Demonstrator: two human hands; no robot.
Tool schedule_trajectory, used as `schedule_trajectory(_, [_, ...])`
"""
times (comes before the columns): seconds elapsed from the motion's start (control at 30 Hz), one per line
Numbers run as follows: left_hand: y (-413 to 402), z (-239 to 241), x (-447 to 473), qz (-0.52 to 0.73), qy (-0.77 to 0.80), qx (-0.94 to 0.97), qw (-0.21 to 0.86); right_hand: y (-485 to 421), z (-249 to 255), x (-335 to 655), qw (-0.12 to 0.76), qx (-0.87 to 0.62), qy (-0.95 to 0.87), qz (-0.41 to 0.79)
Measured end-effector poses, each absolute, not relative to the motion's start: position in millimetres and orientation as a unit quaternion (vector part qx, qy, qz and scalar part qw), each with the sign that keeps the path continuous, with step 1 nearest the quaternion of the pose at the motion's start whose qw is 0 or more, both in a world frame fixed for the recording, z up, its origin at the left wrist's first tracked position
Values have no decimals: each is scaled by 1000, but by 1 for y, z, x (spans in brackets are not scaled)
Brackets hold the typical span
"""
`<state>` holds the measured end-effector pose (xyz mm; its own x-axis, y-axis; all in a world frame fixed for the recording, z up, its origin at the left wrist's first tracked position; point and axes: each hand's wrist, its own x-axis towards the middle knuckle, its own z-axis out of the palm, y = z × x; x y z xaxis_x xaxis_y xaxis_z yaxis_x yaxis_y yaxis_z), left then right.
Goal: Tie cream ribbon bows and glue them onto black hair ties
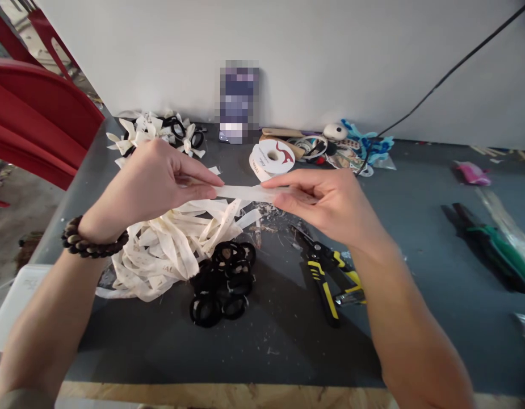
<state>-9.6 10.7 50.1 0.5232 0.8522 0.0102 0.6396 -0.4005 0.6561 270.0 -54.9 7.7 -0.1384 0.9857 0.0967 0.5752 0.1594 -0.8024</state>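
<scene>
My left hand point(154, 179) and my right hand point(326, 201) pinch the two ends of a short cream ribbon strip point(244, 192), held flat and level above the table. Under the left hand lies a loose heap of cut cream ribbon pieces point(172, 247). A cluster of black hair ties point(222, 284) lies just in front of the heap. A ribbon spool point(272, 158) with a red mark stands behind the held strip. A dark bead bracelet point(89, 241) sits on my left wrist.
Black and yellow pliers point(330, 275) lie under my right forearm. Finished ribbon bows on black ties point(158, 132) are piled at the back left. Green-handled cutters point(494, 244) lie at the right. Clutter point(351, 147) lines the wall. A red chair point(36, 119) stands at the left.
</scene>
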Motion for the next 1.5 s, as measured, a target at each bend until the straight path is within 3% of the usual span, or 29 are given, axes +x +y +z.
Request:
schedule_trajectory(0.13, [14,46,-10,180,443,835,271,-59,5,263,349,-561,-683,312])
schedule_trajectory(0.27, [18,48,-14,101,468,834,275,-63,4,256,343,-555,-693,307])
schedule_trajectory(0.47, [24,45,-20,-21,393,879,270,-59,1,250,230,-522,-754,325])
schedule_trajectory(0.6, [25,38,-20,-46,366,891,266,-55,-3,247,205,-501,-767,344])
schedule_trajectory(0.83, [29,32,-17,-106,384,857,327,-49,-7,255,133,-540,-689,465])
schedule_trajectory(1.2, [27,38,-19,-119,400,838,351,-40,-7,269,85,-493,-693,520])
schedule_trajectory(1.4, [21,40,-12,-126,407,858,289,-39,-12,271,68,-506,-688,515])
schedule_trajectory(1.5, [6,46,-7,-71,368,890,258,-37,-12,277,46,-504,-696,510])
